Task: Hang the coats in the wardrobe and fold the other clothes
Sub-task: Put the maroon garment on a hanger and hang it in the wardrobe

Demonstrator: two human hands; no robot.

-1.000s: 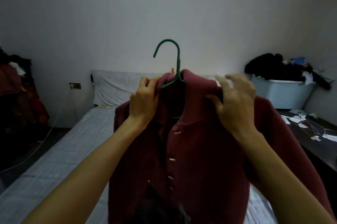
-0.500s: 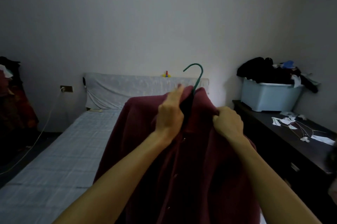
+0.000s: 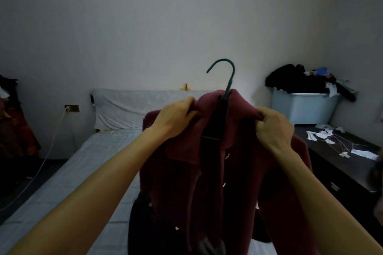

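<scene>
Both bare forearms are reaching forward from the lower edge of the view. The dark red fleece coat (image 3: 178, 171) is hanging between the two hands, raised in front of the person and above the near end of the pale checked bed (image 3: 62, 182). The coat is hanging open down the front, showing a dark inner side and small pale buttons along one edge. The left hand (image 3: 174, 118) is pinching the left collar fold, fingers curled over the fabric. The right hand (image 3: 273, 128) is clenching the right collar fold, knuckles up. The thin green hanger (image 3: 230, 80) is sitting inside the neck, its hook rising between the hands and tilting right; neither hand is touching the hook. Farther off, a light blue plastic bin (image 3: 304, 107) is standing on a dark wooden dresser (image 3: 342, 163).
</scene>
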